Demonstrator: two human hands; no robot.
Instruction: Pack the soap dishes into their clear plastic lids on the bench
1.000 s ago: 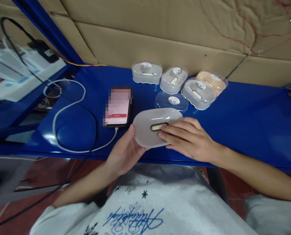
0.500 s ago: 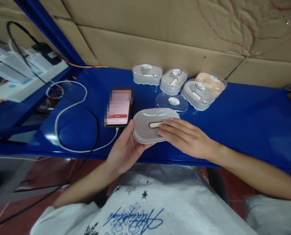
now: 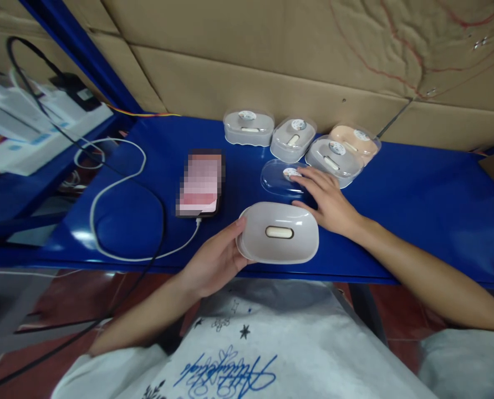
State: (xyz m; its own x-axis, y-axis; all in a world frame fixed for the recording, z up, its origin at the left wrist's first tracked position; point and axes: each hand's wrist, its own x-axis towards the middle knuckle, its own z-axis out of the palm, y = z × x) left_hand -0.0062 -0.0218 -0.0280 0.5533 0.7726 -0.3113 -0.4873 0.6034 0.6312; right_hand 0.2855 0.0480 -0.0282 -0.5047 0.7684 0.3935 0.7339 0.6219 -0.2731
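My left hand (image 3: 214,256) grips the left end of a grey oval tray (image 3: 278,233) with a small cream earpiece in its slot, held just above the blue table's (image 3: 417,199) front edge. My right hand (image 3: 326,198) lies farther back, fingers stretched flat over a clear oval lid (image 3: 276,178) with a round sticker. The fingertips touch the lid's right side.
Several lidded oval packs (image 3: 248,127) stand in a row at the back against cardboard. A phone (image 3: 199,184) lies left of the tray, its white cable (image 3: 117,183) looping left with a black cable. White boxes (image 3: 30,122) sit on the far left.
My right hand left the grey tray and moved back onto the clear lid. My left hand has brought the tray nearer and to the right.
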